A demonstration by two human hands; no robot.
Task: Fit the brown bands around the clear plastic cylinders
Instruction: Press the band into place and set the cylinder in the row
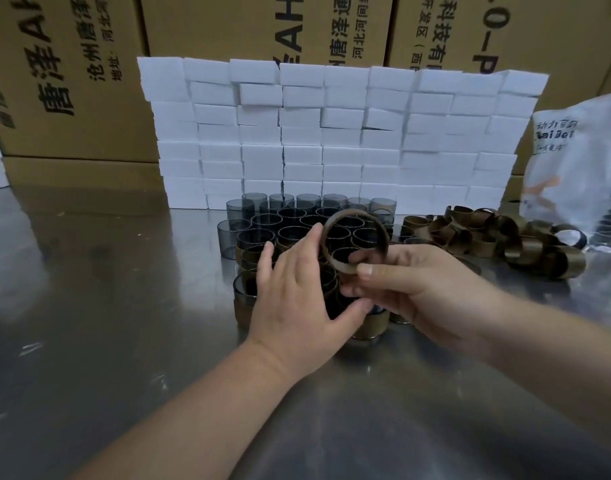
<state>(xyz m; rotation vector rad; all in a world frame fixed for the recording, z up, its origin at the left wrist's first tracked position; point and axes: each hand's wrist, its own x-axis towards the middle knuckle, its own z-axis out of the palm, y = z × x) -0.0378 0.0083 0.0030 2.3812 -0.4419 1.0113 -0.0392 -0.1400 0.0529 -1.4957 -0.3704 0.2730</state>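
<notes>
Centrally, the right hand (425, 289) pinched one brown band (352, 213) between thumb and forefinger at the band's lower edge. It held the band raised as an open ring above the cluster of clear cylinders (290, 216). The ring faced the camera, so that several cylinder mouths showed through it.

The left hand (297, 299) lay over the near part of the cluster with fingers extended and spread. Its index fingertip was at the band's left rim and its thumb reached toward a banded cylinder (370, 323) below. Whether this hand touched a cylinder under the palm could not be told.

The cylinders stood upright and closely packed in rows on the metal table (89, 306). Those at the back were bare and smoky-clear. Some of the nearer ones, beside and beneath the hands, carried brown bands around their walls.

To the right of the cluster lay a loose pile of bands (487, 237), tangled together and resting on the table.

Behind the cylinders rose a wall of stacked white blocks (332, 133). Printed cardboard boxes (72, 81) stood behind that. A printed plastic bag (581, 161) stood at the right edge, just behind the pile.
</notes>
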